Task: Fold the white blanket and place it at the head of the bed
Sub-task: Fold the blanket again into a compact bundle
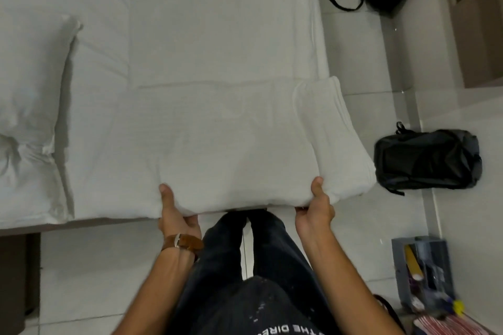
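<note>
Both our left hand (175, 212) and right hand (317, 208) pinch the folded white blanket's (231, 144) near edge, pillow (30, 106) far left

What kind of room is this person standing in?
Most likely a bedroom, perhaps a hotel or rented room: a bed made up in white, a pillow on it, and a black backpack on the tiled floor.

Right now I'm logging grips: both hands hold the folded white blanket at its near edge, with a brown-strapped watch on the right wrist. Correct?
Not quite. The head view shows the brown-strapped watch on the left wrist, not the right. The rest stands: left hand and right hand both hold the folded white blanket at its near edge.
</note>
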`<state>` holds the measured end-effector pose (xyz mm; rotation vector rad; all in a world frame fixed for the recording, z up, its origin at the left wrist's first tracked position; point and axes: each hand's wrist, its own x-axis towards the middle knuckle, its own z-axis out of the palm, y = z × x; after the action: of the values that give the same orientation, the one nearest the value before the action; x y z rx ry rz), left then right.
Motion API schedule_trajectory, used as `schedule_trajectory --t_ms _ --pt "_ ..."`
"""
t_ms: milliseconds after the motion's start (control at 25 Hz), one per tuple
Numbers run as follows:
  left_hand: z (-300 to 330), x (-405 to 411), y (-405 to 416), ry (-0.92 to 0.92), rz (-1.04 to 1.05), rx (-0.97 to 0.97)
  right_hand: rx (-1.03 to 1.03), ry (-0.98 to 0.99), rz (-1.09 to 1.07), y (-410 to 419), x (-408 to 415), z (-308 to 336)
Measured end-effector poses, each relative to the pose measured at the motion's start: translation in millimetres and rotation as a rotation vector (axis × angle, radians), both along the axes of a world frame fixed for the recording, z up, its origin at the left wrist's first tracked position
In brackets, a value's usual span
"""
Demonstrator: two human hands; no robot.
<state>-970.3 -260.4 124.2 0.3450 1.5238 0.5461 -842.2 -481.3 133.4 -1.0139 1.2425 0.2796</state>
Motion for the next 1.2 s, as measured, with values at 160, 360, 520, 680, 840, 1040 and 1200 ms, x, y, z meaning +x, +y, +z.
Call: schedule_trajectory --t_ms 160,360,520,680,840,1040,1200 --pt "6.8 -9.1 -3.4 -0.022 -0.021 0.015 -0.007 -0.003 0.021 -4.1 -5.6 15.2" --pt "24.2 -14.4 -13.0 -0.036 -0.033 0.019 -0.004 -0.036 0.025 -13.2 -10.5 29.9" --pt "26.7 -28.9 -26.2 -0.009 0.012 -0.006 -0.036 -0.042 0.031 -28.3 -19.9 32.9" --pt "21.8 -43.1 -35.2 -0.040 -0.003 -0.035 -0.051 -0.022 0.019 -39.0 -24.9 36.0" --pt "27.6 -13.3 -14.0 -0.094 -0.043 -0.046 -0.020 -0.054 0.042 -24.5 0.5 34.2" --pt "27.2 54.8 28.0 -0.157 -0.067 0.011 0.013 -0.118 0.062 9.8 52.9 29.3" --pt "24.5 111.7 60.9 -0.251 -0.094 0.037 0.056 -0.179 0.080 38.7 101.7 20.2"
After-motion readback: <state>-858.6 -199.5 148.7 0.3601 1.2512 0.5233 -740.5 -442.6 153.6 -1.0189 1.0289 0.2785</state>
